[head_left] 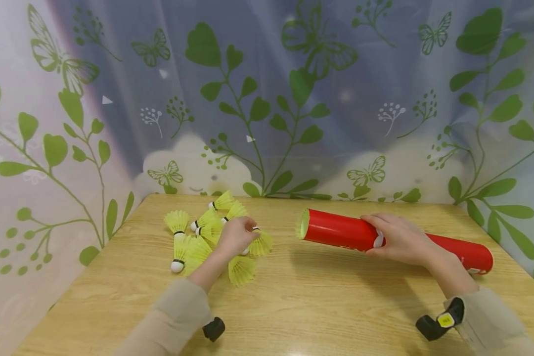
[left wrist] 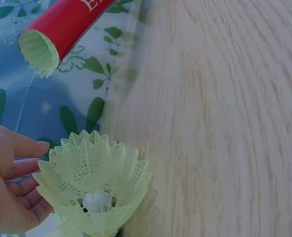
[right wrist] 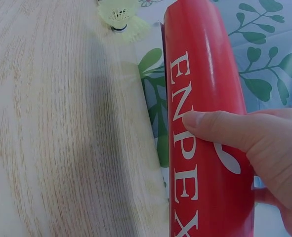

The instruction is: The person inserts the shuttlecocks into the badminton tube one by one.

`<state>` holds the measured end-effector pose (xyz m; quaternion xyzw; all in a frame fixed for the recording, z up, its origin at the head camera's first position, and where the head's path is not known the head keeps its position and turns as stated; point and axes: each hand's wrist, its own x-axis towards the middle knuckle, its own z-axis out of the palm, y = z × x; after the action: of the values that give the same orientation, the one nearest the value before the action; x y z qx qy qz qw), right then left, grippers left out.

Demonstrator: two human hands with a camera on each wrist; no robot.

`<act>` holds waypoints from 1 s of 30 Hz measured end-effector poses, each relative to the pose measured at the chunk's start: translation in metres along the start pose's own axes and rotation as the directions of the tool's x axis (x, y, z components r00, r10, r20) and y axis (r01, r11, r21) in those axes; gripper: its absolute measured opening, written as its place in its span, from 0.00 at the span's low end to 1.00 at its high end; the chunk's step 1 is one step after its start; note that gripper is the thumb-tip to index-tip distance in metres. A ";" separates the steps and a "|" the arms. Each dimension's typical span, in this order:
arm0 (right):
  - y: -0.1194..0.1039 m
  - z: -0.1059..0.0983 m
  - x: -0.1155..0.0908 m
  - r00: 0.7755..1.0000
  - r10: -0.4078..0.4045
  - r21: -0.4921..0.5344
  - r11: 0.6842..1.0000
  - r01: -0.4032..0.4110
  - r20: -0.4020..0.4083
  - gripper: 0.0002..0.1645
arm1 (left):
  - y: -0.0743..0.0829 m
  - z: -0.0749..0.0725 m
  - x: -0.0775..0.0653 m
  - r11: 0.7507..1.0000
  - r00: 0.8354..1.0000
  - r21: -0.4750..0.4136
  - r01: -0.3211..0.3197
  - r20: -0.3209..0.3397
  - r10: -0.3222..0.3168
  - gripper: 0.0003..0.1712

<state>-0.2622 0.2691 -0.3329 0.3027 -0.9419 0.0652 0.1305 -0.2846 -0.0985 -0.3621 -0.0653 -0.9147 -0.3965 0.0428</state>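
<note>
Red ENPEX tube (head_left: 338,230) sits clamped in the grip of the right hand (head_left: 402,237), tilted with mouth end raised, probably so the opening stays reachable; shuttlecock skirt (left wrist: 39,53) shows at its mouth. Loose yellow shuttlecocks (head_left: 198,251) lie left of tube, likely bunched for easy picking. Left hand (head_left: 236,238) among them, grip loosely apart, contact unclear. Wood-grain table (head_left: 320,306) under tube; leaf-and-butterfly curtain (head_left: 267,69) behind it.

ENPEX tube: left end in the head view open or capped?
Open: yellow shuttlecock skirt pokes out of the red tube.
</note>
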 end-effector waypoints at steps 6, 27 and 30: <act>0.000 0.000 -0.001 1.000 -0.004 0.001 1.000 0.004 0.000 0.44 | -0.002 0.006 0.002 0.999 0.999 0.047 0.014 0.032 -0.016 0.15; 0.001 0.003 0.000 1.000 0.003 -0.006 1.000 -0.003 0.015 0.45 | -0.004 0.011 0.007 0.997 1.000 0.079 0.012 0.027 -0.015 0.18; 0.002 0.003 0.000 1.000 0.000 -0.007 1.000 0.000 0.015 0.45 | -0.005 0.010 0.007 0.998 1.000 0.055 0.011 0.012 -0.011 0.19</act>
<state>-0.2639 0.2696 -0.3357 0.3027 -0.9431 0.0594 0.1243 -0.2925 -0.0942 -0.3719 -0.0615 -0.9258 -0.3711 0.0366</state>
